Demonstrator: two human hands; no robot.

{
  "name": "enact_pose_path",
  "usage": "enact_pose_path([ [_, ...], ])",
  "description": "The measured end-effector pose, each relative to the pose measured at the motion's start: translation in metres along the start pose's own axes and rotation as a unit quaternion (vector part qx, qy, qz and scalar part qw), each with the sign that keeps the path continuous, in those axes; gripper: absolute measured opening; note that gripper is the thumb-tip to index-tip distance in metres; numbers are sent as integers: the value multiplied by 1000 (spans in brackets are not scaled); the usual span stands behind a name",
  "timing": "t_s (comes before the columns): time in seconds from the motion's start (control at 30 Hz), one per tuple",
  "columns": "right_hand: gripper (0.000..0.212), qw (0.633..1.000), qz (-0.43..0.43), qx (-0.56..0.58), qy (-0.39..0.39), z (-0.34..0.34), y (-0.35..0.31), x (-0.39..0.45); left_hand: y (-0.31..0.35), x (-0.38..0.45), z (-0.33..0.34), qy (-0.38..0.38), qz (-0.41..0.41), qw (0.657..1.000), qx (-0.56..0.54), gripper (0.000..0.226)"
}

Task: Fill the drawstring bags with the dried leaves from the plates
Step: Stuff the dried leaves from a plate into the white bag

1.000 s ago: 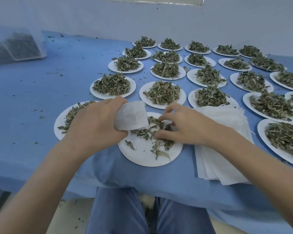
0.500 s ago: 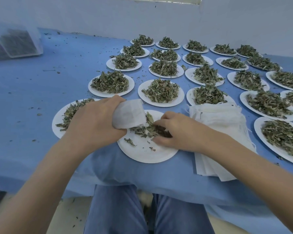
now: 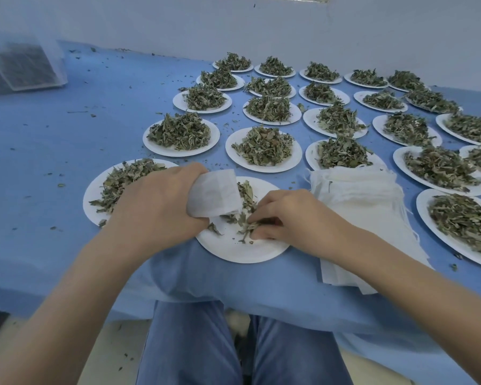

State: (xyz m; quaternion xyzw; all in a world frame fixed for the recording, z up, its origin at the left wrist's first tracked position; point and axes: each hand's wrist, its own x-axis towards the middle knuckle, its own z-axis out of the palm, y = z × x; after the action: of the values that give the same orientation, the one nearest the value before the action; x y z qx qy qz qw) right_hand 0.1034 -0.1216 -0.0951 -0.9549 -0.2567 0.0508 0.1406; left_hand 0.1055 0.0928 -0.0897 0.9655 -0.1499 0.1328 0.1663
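My left hand (image 3: 156,209) grips a white drawstring bag (image 3: 215,194), held tilted over the near white plate (image 3: 242,250). Few dried leaves (image 3: 243,218) remain on that plate, gathered by the bag's lower edge. My right hand (image 3: 286,218) has its fingers curled round a small clump of those leaves, just right of the bag. A stack of flat white bags (image 3: 358,212) lies on the blue cloth under my right forearm.
Several white plates heaped with dried leaves (image 3: 263,147) cover the blue table (image 3: 67,151) beyond and to the right. One plate (image 3: 95,190) sits partly behind my left hand. A clear bag of leaves (image 3: 25,68) lies at the far left. Crumbs dot the cloth.
My right hand has raked the scattered leaves together toward the bag and closed on a clump. The left hand and bag have stayed in place.
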Motion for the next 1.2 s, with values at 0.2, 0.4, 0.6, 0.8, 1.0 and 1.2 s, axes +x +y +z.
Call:
enact_pose_path([
  [0.2, 22, 998, -16, 33, 42, -5, -1, -3, 1, -2, 1, -27, -7, 999, 17, 41],
  [0.4, 15, 989, -30, -19, 144, -45, -8, 3, 0, -2, -1, -24, -18, 999, 46, 41],
  [0.6, 23, 985, -68, -96, 123, -39, -29, 13, 10, -3, 4, 31, 15, 998, 50, 45],
  [0.8, 24, 963, -142, 131, 187, -37, -33, 14, 10, -2, 7, 39, -5, 999, -36, 44],
  [1.0, 23, 957, -220, 66, 177, -40, -38, 25, 6, -8, -1, 74, -46, 984, -158, 42],
  [1.2, 21, 944, -179, 132, 242, -31, -43, 29, 22, -6, -7, 46, -31, 987, -151, 28],
])
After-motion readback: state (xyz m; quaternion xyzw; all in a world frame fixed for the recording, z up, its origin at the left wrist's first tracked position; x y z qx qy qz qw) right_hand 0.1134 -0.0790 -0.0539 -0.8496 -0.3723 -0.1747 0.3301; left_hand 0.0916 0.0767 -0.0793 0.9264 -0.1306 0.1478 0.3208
